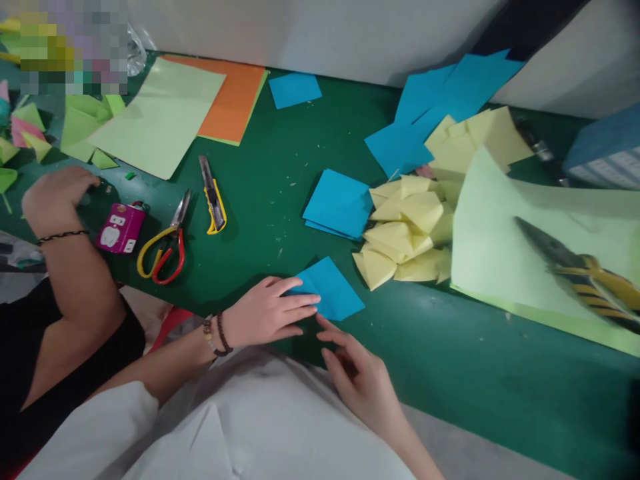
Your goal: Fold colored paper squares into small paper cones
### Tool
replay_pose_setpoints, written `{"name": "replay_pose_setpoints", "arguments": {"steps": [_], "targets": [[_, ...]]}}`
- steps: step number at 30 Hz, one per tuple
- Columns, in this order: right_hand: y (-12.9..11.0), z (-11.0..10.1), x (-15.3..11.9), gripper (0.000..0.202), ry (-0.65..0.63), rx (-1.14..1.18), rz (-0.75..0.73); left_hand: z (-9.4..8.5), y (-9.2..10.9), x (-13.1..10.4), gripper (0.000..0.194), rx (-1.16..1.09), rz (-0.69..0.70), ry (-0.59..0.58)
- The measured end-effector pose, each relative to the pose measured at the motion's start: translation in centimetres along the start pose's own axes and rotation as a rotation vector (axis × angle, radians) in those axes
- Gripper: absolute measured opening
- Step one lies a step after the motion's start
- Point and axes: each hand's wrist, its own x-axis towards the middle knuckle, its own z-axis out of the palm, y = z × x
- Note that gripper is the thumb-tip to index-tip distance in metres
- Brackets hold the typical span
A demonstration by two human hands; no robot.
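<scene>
A blue square of paper (337, 288) lies turned like a diamond near the table's front edge. My left hand (267, 310) rests flat over its left corner, fingers stretched out and spread. Just below the paper, my right hand (363, 373) has its index finger pointing at the lower edge, close to my left fingertips; its thumb is apart and nothing shows between them. A small stack of blue squares (340, 203) sits behind this sheet. To the right of the stack is a pile of folded yellow paper pieces (405, 227).
Scissors (170, 240), a yellow box cutter (214, 200) and a magenta box (121, 229) lie left. A co-worker's arm (75, 247) rests beyond them. Large black-and-yellow-handled shears (575, 267) lie on green sheets (490, 233) at right. More blue paper (445, 100) lies by the wall.
</scene>
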Motion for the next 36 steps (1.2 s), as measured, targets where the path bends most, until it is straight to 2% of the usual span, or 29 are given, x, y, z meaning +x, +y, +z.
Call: {"name": "replay_pose_setpoints", "arguments": {"steps": [3, 7, 11, 14, 16, 18, 20, 22, 27, 36], "targets": [[0.2, 0.4, 0.0, 0.016, -0.009, 0.008, 0.038, 0.1, 0.0, 0.0, 0.04, -0.012, -0.003, 0.005], [0.4, 0.3, -0.2, 0.016, 0.043, 0.01, 0.094, 0.2, -0.1, -0.1, 0.038, -0.024, -0.003, 0.005], [0.7, -0.5, -1.0, 0.017, 0.119, 0.026, 0.194, 0.2, -0.2, -0.1, 0.035, -0.021, 0.0, 0.018], [0.9, -1.4, -1.6, 0.018, 0.17, -0.046, 0.218, 0.2, -0.2, -0.1, 0.035, -0.024, -0.001, 0.021], [0.8, -1.8, -1.3, 0.016, 0.231, -0.167, 0.141, 0.1, -0.4, -0.1, 0.036, -0.029, 0.004, 0.017], [0.7, -1.7, -0.6, 0.014, 0.298, -0.33, -0.01, 0.1, -0.5, -0.1, 0.037, -0.031, 0.012, 0.008], [0.6, -1.2, 0.6, 0.012, 0.338, -0.501, -0.168, 0.1, -0.6, 0.0, 0.04, -0.036, 0.016, 0.002], [0.7, -0.5, 1.8, 0.012, 0.347, -0.647, -0.249, 0.1, -0.7, 0.0, 0.045, -0.046, 0.012, 0.001], [1.2, 1.2, 3.1, 0.019, 0.322, -0.759, -0.299, 0.2, -0.7, 0.0, 0.063, -0.082, -0.033, 0.003], [0.2, 3.7, 4.5, 0.032, 0.287, -0.749, -0.379, 0.4, -0.7, 0.0, 0.064, -0.134, -0.053, 0.002]]}}
